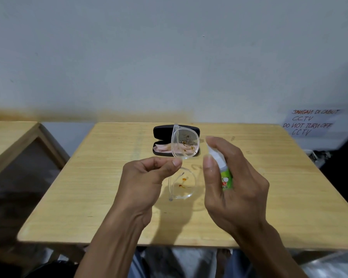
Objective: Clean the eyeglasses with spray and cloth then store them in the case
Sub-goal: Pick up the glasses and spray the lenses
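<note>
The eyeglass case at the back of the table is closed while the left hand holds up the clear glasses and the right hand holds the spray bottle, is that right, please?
Not quite: in the head view the eyeglass case is open, with a pink cloth inside. The left hand does hold up the clear glasses, and the right hand holds the spray bottle.

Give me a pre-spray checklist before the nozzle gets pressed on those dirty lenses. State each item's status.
1. Eyeglasses held off the table: ok, the left hand pinches the clear frame near the bridge.
2. Spray bottle gripped: ok, the right hand wraps it, a finger on top of the white nozzle.
3. Nozzle aimed at a lens: cannot tell, the opening is hidden by the fingers.
4. Dirt to clean is present: ok, dark specks on the upper lens, orange spots on the lower one.
5. Cloth ready: ok, a pink cloth lies in the open black case.
6. Case clear of overspray: not ok, it sits open directly behind the upper lens.
</note>
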A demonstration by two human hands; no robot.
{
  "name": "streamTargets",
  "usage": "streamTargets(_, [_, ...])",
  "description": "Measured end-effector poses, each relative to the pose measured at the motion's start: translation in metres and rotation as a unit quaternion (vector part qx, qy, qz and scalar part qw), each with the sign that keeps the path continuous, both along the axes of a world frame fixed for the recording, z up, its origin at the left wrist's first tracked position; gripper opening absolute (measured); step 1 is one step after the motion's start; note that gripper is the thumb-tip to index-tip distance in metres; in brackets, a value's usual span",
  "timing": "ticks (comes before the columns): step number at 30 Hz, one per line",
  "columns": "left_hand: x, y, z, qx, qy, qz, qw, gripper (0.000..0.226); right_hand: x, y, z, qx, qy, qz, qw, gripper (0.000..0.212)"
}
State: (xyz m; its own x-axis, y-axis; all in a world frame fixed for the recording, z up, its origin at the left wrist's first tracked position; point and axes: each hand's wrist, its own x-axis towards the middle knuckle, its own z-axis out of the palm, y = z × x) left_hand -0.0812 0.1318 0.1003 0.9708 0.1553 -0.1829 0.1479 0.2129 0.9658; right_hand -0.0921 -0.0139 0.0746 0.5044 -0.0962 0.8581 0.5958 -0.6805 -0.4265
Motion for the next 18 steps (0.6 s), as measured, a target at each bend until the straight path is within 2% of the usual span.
streamTargets(9, [0.015, 0.0, 0.011, -0.006, 0.016, 0.048, 0.999, 0.015, -0.034, 0.006, -0.02, -0.05, 0.041, 0.035, 0.997, 0.029])
streamTargets(18, [0.014, -0.002, 0.011, -0.001, 0.006, 0.049, 0.999, 0.013, -0.022, 0.007, -0.021, -0.038, 0.01, 0.04, 0.998, 0.022])
